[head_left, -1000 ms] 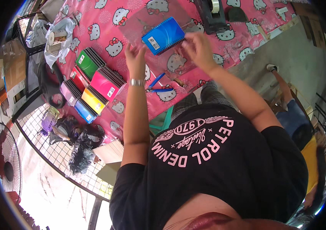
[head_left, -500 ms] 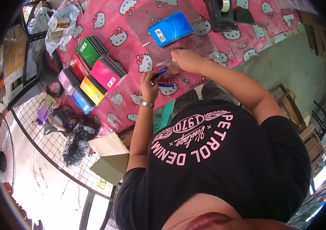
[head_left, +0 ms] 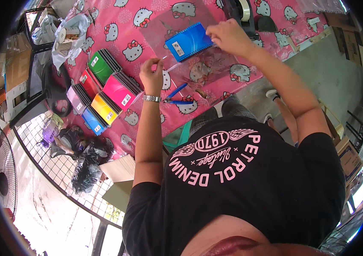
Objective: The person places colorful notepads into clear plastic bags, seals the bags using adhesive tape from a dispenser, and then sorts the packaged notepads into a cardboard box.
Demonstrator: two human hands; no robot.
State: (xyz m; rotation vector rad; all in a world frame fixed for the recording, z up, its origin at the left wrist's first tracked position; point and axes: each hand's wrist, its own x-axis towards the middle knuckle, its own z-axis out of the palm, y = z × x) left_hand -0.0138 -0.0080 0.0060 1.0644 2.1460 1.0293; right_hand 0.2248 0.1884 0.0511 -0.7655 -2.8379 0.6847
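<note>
Since half a second ago, both hands have been raised off the pens: the left hand (head_left: 151,76) now pinches one edge of the clear plastic sleeve (head_left: 202,68), while the right hand (head_left: 228,37) is closed on the blue spiral notebook (head_left: 190,42) at the sleeve's mouth. Should the pinch slip, the thin film could collapse and the notebook's corner or coil could be snagged on the pink patterned tablecloth (head_left: 155,17), beside the two blue pens (head_left: 176,96).

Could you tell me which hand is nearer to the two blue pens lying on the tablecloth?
The left. The left hand pinches the clear plastic sleeve just above the blue pens. The right hand is farther up, at the blue notebook.
</note>
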